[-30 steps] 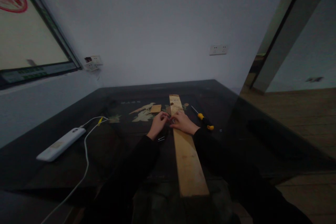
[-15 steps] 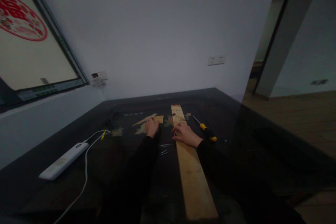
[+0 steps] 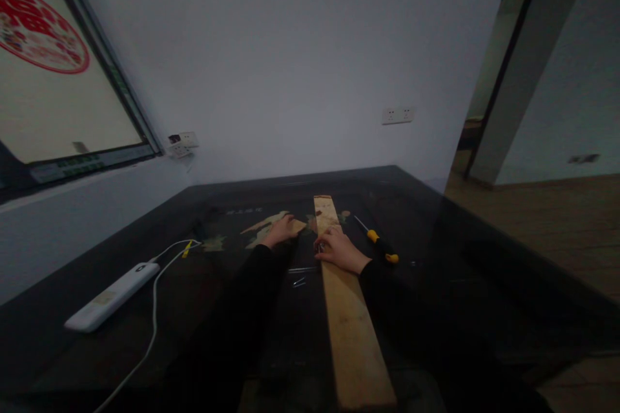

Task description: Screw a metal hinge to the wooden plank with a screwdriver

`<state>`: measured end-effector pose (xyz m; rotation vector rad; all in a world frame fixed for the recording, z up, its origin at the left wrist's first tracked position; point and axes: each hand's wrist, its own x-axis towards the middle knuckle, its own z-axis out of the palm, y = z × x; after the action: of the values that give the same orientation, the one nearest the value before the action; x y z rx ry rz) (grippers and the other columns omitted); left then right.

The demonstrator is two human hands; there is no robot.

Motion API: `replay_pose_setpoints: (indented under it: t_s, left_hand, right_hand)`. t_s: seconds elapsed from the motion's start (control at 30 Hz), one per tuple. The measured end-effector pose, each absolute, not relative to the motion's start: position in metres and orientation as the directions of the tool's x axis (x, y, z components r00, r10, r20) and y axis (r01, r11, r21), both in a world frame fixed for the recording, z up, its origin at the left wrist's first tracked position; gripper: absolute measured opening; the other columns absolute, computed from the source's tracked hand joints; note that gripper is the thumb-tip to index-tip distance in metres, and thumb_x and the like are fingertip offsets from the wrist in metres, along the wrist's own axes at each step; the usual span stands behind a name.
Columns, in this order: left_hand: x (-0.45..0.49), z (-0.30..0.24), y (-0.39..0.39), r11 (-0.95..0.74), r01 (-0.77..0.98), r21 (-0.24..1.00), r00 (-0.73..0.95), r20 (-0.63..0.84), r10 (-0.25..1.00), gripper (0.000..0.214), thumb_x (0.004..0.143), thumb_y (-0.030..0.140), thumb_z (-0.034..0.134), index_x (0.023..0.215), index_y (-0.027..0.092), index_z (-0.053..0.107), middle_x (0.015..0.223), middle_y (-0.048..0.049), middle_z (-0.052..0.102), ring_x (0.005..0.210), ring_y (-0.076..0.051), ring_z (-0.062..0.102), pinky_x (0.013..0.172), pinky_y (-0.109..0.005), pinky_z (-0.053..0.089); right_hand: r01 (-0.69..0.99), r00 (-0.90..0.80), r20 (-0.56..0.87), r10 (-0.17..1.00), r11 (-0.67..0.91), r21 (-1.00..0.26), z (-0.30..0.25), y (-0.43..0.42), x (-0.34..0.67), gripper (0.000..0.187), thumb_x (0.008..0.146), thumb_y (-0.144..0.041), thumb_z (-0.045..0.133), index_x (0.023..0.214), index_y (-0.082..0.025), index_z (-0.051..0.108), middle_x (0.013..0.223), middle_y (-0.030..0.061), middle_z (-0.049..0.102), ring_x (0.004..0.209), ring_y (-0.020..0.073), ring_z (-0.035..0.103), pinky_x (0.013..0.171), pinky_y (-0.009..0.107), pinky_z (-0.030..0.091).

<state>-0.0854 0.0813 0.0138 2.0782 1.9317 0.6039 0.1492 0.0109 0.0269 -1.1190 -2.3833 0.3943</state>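
A long pale wooden plank [image 3: 349, 316] lies on the dark table [image 3: 436, 232], running away from me. My right hand [image 3: 340, 250] rests on the plank, fingers curled at its left edge around something small and metallic that I cannot make out. My left hand [image 3: 281, 231] reaches forward onto a small square wooden block [image 3: 296, 226] left of the plank, fingers laid over it. Some screws or nails [image 3: 299, 274] lie on the table between my arms.
A yellow-and-black screwdriver [image 3: 379, 242] lies right of the plank. A white power strip [image 3: 110, 293] with its cable sits at the left. Wall sockets [image 3: 398, 115] are on the back wall, a framed screen [image 3: 53, 97] on the left wall, and a doorway at right.
My left hand left the right hand at the plank's edge and moved forward and left onto the small wooden block. The right hand stayed on the plank. The camera tilted up.
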Motion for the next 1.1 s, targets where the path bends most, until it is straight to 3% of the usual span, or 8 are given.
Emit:
replay_pose_setpoints:
  t_s: [0.1, 0.2, 0.37, 0.53, 0.8, 0.93, 1.1]
  left_hand:
    - [-0.103, 0.021, 0.065, -0.236, 0.851, 0.469, 0.240, 0.053, 0.969, 0.075, 0.053, 0.020, 0.076, 0.125, 0.021, 0.054, 0.124, -0.0068, 0.062, 0.110, -0.023, 0.060, 0.094, -0.028, 0.045]
    - [-0.112, 0.021, 0.045, -0.336, 0.797, 0.502, 0.363, 0.048, 0.931, 0.080, 0.055, 0.027, 0.077, 0.130, 0.025, 0.050, 0.132, -0.0072, 0.056, 0.119, -0.024, 0.055, 0.097, -0.030, 0.043]
    - [-0.105, 0.006, 0.027, -0.213, 0.916, 0.341, 0.194, 0.089, 0.977, 0.078, 0.060, 0.047, 0.076, 0.128, 0.016, 0.052, 0.131, -0.0183, 0.052, 0.123, -0.032, 0.048, 0.102, -0.039, 0.037]
    - [-0.093, -0.003, 0.028, -0.143, 0.957, 0.253, 0.104, 0.163, 0.981, 0.064, 0.064, 0.055, 0.072, 0.116, 0.019, 0.060, 0.120, -0.0155, 0.057, 0.116, -0.032, 0.051, 0.098, -0.039, 0.039]
    - [-0.083, 0.013, 0.015, -0.253, 0.895, 0.366, 0.201, 0.175, 0.964, 0.053, 0.056, 0.047, 0.078, 0.097, 0.016, 0.064, 0.109, -0.0132, 0.063, 0.105, -0.031, 0.058, 0.088, -0.034, 0.045]
    - [-0.077, 0.019, -0.002, -0.341, 0.833, 0.436, 0.297, 0.169, 0.940, 0.055, 0.062, 0.047, 0.075, 0.105, 0.016, 0.062, 0.104, -0.0113, 0.065, 0.098, -0.028, 0.060, 0.085, -0.034, 0.046]
    - [-0.075, 0.015, -0.017, -0.457, 0.774, 0.438, 0.378, 0.259, 0.889, 0.059, 0.070, 0.044, 0.071, 0.120, 0.017, 0.056, 0.118, -0.0132, 0.060, 0.112, -0.028, 0.054, 0.097, -0.038, 0.040]
  right_hand:
    - [0.639, -0.552, 0.296, 0.780, 0.623, -0.450, 0.026, 0.011, 0.150, 0.030, 0.072, -0.034, 0.073, 0.098, -0.021, 0.069, 0.105, 0.0088, 0.056, 0.103, 0.0239, 0.050, 0.088, 0.036, 0.039]
    - [0.632, -0.552, 0.304, 0.777, 0.627, -0.455, 0.025, 0.011, 0.150, 0.032, 0.073, -0.035, 0.072, 0.100, -0.020, 0.068, 0.105, 0.0092, 0.056, 0.103, 0.0240, 0.050, 0.087, 0.036, 0.039]
    - [0.617, -0.561, 0.317, 0.765, 0.642, -0.455, 0.025, 0.011, 0.150, 0.030, 0.073, -0.034, 0.072, 0.099, -0.020, 0.068, 0.104, 0.0082, 0.055, 0.104, 0.0231, 0.048, 0.089, 0.035, 0.039]
    - [0.620, -0.566, 0.315, 0.762, 0.646, -0.445, 0.025, 0.011, 0.150, 0.028, 0.074, -0.035, 0.072, 0.098, -0.021, 0.068, 0.102, 0.0079, 0.055, 0.104, 0.0230, 0.046, 0.089, 0.035, 0.038]
    - [0.630, -0.568, 0.321, 0.758, 0.651, -0.422, 0.022, 0.015, 0.151, 0.030, 0.074, -0.037, 0.071, 0.099, -0.021, 0.069, 0.102, 0.0091, 0.054, 0.104, 0.0236, 0.046, 0.090, 0.035, 0.038]
    - [0.630, -0.567, 0.332, 0.754, 0.656, -0.415, 0.020, 0.016, 0.151, 0.033, 0.074, -0.038, 0.071, 0.102, -0.020, 0.068, 0.102, 0.0093, 0.054, 0.105, 0.0241, 0.045, 0.090, 0.036, 0.037]
    - [0.624, -0.563, 0.343, 0.752, 0.659, -0.420, 0.019, 0.015, 0.151, 0.033, 0.074, -0.036, 0.071, 0.103, -0.020, 0.066, 0.102, 0.0091, 0.054, 0.106, 0.0245, 0.045, 0.090, 0.037, 0.038]
